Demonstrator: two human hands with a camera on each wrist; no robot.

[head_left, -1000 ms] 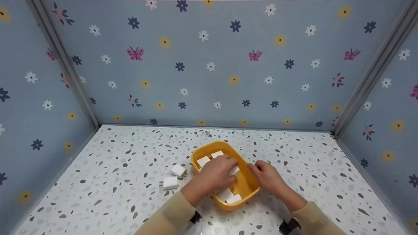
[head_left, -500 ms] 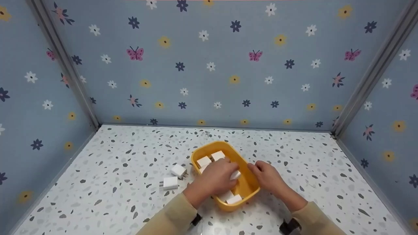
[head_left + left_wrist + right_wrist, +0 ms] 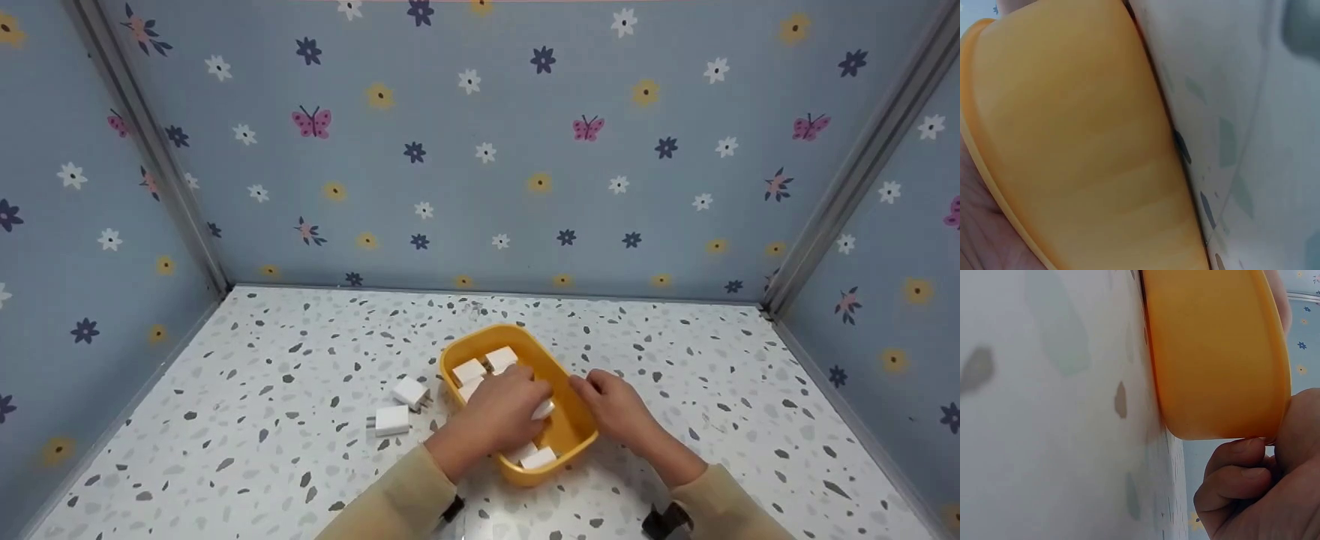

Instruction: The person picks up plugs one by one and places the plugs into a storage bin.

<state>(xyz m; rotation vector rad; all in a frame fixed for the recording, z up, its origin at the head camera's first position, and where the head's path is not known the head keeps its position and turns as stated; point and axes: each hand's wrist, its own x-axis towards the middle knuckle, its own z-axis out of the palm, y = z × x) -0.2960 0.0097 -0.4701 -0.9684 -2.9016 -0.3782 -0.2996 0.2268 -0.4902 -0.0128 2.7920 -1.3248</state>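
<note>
A yellow plastic bin (image 3: 570,431) stands on the table, with several white charger plugs inside. My left hand (image 3: 502,409) reaches into it with bent fingers, gripping a white charger plug (image 3: 544,409) that shows partly beside the fingers. The fingertips are hidden. At the bin's right side, my right hand (image 3: 619,409) pinches the rim; in the right wrist view its curled fingers (image 3: 1235,481) lie under the edge with the thumb on top. In the left wrist view the bin's outer wall (image 3: 1084,135) covers most of the left palm (image 3: 988,230).
Two white charger plugs, one lower (image 3: 391,421) and one upper (image 3: 410,392), lie on the speckled white tabletop (image 3: 285,405) left of the bin. Blue patterned panels (image 3: 480,150) enclose the table at the back and both sides.
My left hand has shifted slightly right and toward the near end within the bin, and the charger plug in it has moved along. The right hand stays on the rim.
</note>
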